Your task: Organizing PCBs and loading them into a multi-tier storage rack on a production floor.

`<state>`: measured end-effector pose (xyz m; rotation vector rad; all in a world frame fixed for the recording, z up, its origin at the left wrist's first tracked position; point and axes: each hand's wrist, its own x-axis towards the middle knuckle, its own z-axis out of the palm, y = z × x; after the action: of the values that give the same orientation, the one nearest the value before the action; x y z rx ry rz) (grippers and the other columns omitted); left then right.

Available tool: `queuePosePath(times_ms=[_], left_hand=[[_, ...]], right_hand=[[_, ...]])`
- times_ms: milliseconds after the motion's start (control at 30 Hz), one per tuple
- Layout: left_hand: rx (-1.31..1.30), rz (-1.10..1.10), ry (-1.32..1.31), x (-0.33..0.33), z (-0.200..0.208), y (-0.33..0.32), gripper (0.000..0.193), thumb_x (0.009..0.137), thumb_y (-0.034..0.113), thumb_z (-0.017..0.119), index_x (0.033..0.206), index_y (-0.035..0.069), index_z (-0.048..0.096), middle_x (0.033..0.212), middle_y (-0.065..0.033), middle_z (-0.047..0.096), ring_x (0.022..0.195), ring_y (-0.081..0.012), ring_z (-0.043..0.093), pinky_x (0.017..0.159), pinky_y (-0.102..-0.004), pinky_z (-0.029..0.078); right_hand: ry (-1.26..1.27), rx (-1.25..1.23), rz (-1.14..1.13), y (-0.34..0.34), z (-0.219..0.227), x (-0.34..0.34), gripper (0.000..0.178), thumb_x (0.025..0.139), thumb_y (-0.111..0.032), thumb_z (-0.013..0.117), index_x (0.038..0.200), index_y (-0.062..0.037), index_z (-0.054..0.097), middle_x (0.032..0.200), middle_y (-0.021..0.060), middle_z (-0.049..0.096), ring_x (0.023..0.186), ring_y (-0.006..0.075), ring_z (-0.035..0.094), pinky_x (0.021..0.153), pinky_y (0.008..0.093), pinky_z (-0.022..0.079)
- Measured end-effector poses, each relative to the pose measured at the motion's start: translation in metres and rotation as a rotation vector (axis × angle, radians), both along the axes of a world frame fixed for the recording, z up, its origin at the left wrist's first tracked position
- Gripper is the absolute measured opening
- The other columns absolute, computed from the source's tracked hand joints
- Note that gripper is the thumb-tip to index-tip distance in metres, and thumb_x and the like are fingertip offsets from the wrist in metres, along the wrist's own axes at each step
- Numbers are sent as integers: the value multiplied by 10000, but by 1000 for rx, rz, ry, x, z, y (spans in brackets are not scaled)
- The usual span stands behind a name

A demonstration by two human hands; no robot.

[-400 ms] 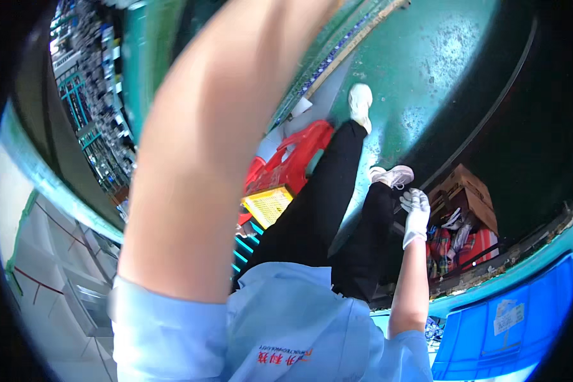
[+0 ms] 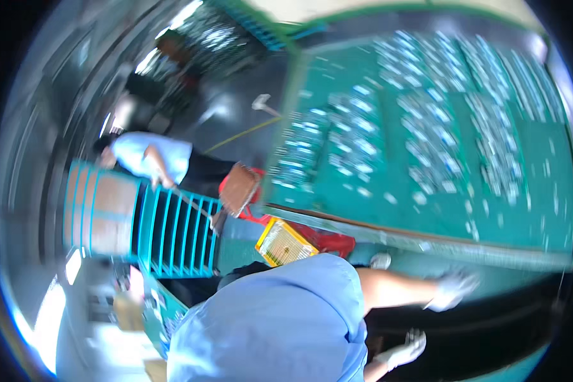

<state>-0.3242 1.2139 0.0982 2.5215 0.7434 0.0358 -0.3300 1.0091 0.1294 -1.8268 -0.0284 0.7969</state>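
My left arm reaches out to the right, and its white-gloved left hand (image 2: 452, 290) is blurred by motion. Its fingers look stretched out with the thumb apart, and nothing shows in them. Lower down, my white-gloved right hand (image 2: 406, 350) hangs beside my body with loosely bent fingers, holding nothing visible. Nearest to the left hand is the front edge of a green worktable (image 2: 388, 232). Rows of small metallic and pale parts (image 2: 430, 140) are spread over it, too smeared to name.
A red plastic stool (image 2: 334, 242) stands by the table edge, beside a yellow-rimmed tray (image 2: 286, 242). A brown slab (image 2: 240, 189) rests near more red plastic. At left, a co-worker in a blue shirt (image 2: 153, 156) holds a long-handled tool by a turquoise slatted rack (image 2: 178, 226).
The view has swung left, bringing the worktable and co-worker into sight. My left arm, earlier raised large across the view, now points right with its glove showing. The right hand still hangs low.
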Motion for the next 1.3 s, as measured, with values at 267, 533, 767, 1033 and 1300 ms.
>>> queuePosePath(times_ms=[267, 533, 767, 1033, 1300], left_hand=[[-327, 461, 1036, -354, -1, -61, 228, 695, 170, 628, 851, 28, 716, 835, -170, 684, 778, -325, 678, 635, -459, 535], [-523, 2069, 515, -426, 101, -269, 396, 878, 352, 441, 1027, 62, 666, 982, -189, 670, 918, -333, 660, 719, -436, 535], [-1245, 1742, 548, -342, -4, -382, 372, 650, 111, 560, 984, 108, 723, 1050, -163, 663, 992, -313, 641, 828, -482, 506], [-610, 1975, 315, -338, 74, -280, 392, 859, 355, 432, 1068, 139, 683, 962, -155, 681, 997, -289, 632, 894, -397, 472], [-822, 1840, 248, -329, 65, -314, 482, 866, 377, 437, 1077, 2, 653, 985, -183, 681, 959, -319, 648, 861, -401, 501]], right_hand=[[-987, 437, 477, 161, 104, 57, 226, 957, -183, 537, 994, 16, 636, 954, 158, 638, 881, 298, 607, 827, 399, 487], [-1601, 725, 342, 285, 173, 75, 359, 967, -282, 486, 1138, 25, 563, 1035, 191, 591, 922, 385, 565, 825, 486, 448], [-1769, 676, 297, 307, 143, 96, 418, 988, -333, 386, 1139, 16, 561, 1049, 184, 594, 926, 393, 562, 834, 515, 428], [-1832, 754, 399, 333, 106, 127, 351, 969, -299, 458, 1175, -30, 550, 1128, 136, 615, 992, 348, 607, 828, 480, 473], [-1803, 725, 369, 335, 99, 140, 360, 964, -321, 462, 1190, -57, 559, 1187, 123, 595, 1070, 323, 580, 900, 479, 443]])
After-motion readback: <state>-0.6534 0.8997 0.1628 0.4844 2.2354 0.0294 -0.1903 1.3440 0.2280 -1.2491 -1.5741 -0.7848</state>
